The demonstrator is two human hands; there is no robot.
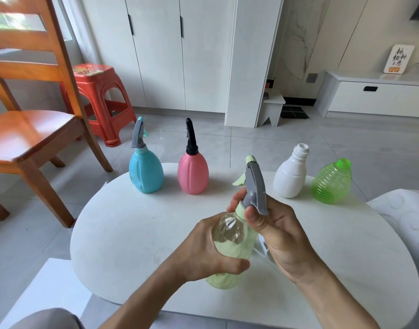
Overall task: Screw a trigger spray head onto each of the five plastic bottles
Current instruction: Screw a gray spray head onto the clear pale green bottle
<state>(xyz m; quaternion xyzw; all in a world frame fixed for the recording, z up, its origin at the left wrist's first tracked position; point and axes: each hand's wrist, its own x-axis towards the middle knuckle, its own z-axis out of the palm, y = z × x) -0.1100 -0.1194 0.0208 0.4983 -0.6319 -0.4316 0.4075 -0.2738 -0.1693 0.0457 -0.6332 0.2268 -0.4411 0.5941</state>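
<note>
Pale green and see-through, the bottle (pixel 230 248) sits tilted above the white table (pixel 123 233), wrapped by the left hand (pixel 203 250): thumb across its lower front, fingers curled behind the body. The right hand (pixel 270 224) closes narrowly on the grey trigger spray head (pixel 254 186) at the bottle's neck, thumb pressed at the pale green collar, fingers round the far side. Beyond the hands, a row stands along the table's far edge: a blue bottle (pixel 145 172) and a pink bottle (pixel 192 173), each already capped with a sprayer, then a white bottle (pixel 290 176) and a ribbed green bottle (pixel 332 184), both open-necked.
</note>
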